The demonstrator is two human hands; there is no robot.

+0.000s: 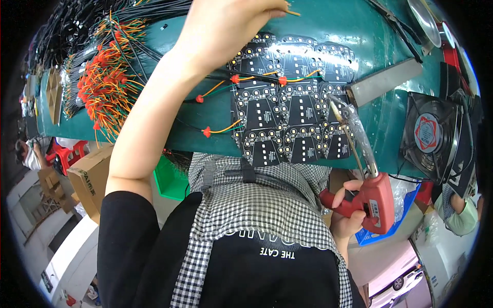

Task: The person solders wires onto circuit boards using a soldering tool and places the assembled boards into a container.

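My left hand (226, 25) reaches far over the green table (328, 31) and pinches a thin orange wire (293, 13) at the top edge. My right hand (345, 211) grips a red soldering gun (376, 203) near my body. Its long metal tip (335, 107) points at a black panel of circuit boards (287, 110) lying on the table. Wires with red sleeves (281, 80) run across the panel and off to its left.
A thick bundle of orange, green and black wires (105, 82) covers the table's left part. A metal bar (385, 82) and a small black fan (429, 133) lie right of the boards. A cardboard box (88, 177), a green bin (169, 180) and other people (458, 211) are nearby.
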